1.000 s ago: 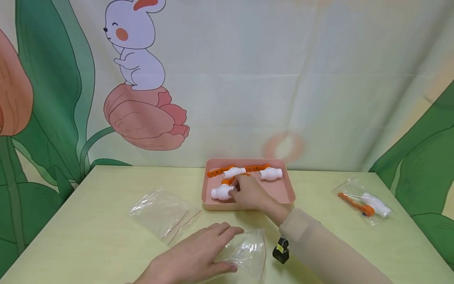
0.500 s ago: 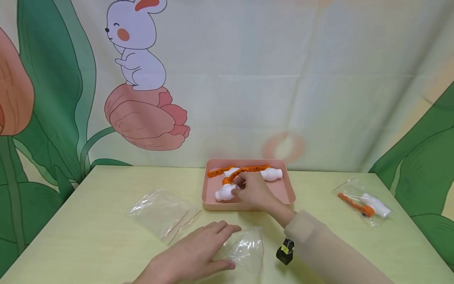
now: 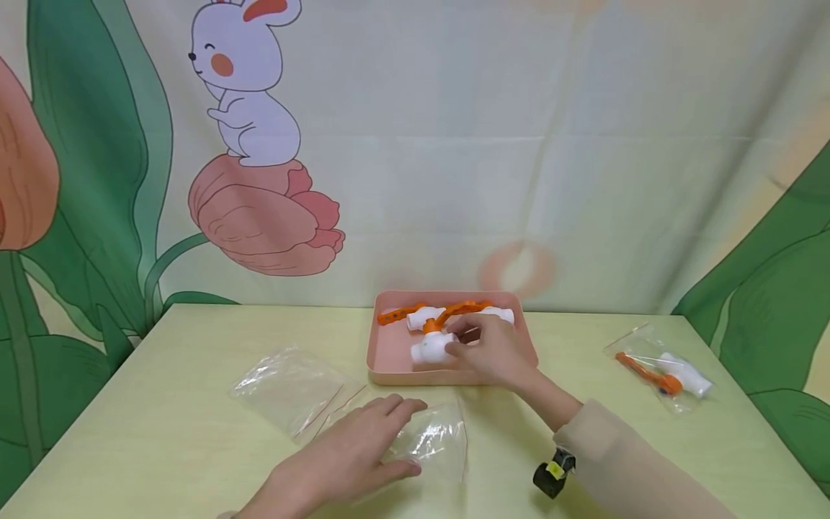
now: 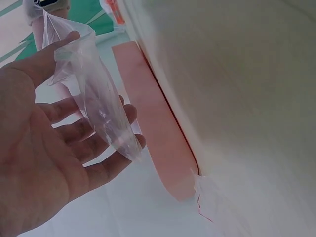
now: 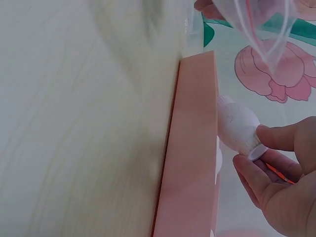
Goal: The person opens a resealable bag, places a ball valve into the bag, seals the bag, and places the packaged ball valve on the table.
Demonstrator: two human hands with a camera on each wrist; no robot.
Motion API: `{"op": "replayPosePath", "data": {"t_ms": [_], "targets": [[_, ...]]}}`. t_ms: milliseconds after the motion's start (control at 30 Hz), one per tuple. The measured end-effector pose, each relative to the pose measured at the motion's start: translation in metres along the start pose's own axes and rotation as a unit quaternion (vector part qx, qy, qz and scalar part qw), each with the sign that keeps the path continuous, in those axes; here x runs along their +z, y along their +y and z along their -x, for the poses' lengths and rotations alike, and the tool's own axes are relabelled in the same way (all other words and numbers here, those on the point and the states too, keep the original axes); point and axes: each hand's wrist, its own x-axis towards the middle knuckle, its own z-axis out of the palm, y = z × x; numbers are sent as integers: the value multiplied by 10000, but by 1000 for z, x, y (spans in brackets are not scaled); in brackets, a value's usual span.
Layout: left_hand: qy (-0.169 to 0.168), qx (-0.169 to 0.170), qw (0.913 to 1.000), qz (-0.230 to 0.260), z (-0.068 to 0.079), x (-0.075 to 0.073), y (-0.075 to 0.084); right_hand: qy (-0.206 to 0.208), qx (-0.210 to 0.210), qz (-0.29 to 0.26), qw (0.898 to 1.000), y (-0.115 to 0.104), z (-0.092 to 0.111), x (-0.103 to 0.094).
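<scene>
My right hand point(image 3: 496, 353) pinches one end of a white ball valve point(image 3: 429, 349) with an orange lever handle, over the pink tray point(image 3: 392, 378). In the right wrist view, thumb and fingers meet around the valve's end point(image 5: 256, 150), its body tilted above the tray rim. Two more white valves lie in the tray, one at the back point(image 3: 423, 318) and one at the right point(image 3: 502, 313), partly behind my hand. My left hand point(image 3: 353, 447) holds a clear zip bag point(image 3: 433, 438) in front of the tray. The left wrist view has this bag point(image 4: 94, 84) between thumb and fingers.
Another clear zip bag point(image 3: 292, 393) lies flat on the table at the left. At the right lies a bagged valve point(image 3: 684, 375) with an orange handle. A printed curtain point(image 3: 415, 180) hangs behind the table.
My right hand has shifted to the right within the tray, carrying the valve with it. The left hand with its bag has drifted slightly left and up.
</scene>
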Motion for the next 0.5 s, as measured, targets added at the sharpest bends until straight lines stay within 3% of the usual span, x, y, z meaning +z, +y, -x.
{"op": "replayPosePath", "data": {"t_ms": [167,500], "targets": [[214,-109,9997,18,-2,0,-4,115,-151,-260,9995,2,10,-13],[505,-279,9980,269,-4,-3,-16,232,286,-360,9987,4,32,-35]]}}
